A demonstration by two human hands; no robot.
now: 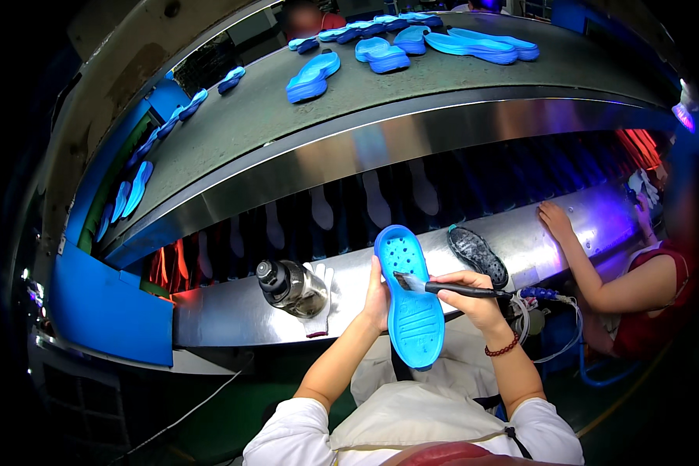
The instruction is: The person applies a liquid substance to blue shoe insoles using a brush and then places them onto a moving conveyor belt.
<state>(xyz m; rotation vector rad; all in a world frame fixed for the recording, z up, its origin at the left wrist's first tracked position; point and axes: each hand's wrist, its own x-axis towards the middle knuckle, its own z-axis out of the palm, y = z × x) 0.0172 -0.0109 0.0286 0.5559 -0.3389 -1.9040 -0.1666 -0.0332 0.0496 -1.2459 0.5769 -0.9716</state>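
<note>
A bright blue shoe sole [416, 326] with small holes in its upper part is held upright before me. My left hand [376, 299] grips its left edge, fingers mostly hidden behind it. In my right hand [474, 298] is a black-handled brush [462, 290], its bristles against the inside face of the sole near the holes. A thin line, maybe a tube or cable, runs from the brush's rear end. Beyond my right hand a dark sole-shaped piece [478, 255] lies on the metal ledge. Left of my left hand stands a dark-capped clear bottle [291, 287] on a white glove [319, 326].
Above the metal ledge [217, 320], a conveyor belt [241, 128] carries several blue soles [313, 76]. Under it, grey sole shapes [378, 198] hang in a dark, red-lit opening. To the right, a co-worker's arm [571, 245] rests on the ledge. Hoses [579, 318] hang near my right hand.
</note>
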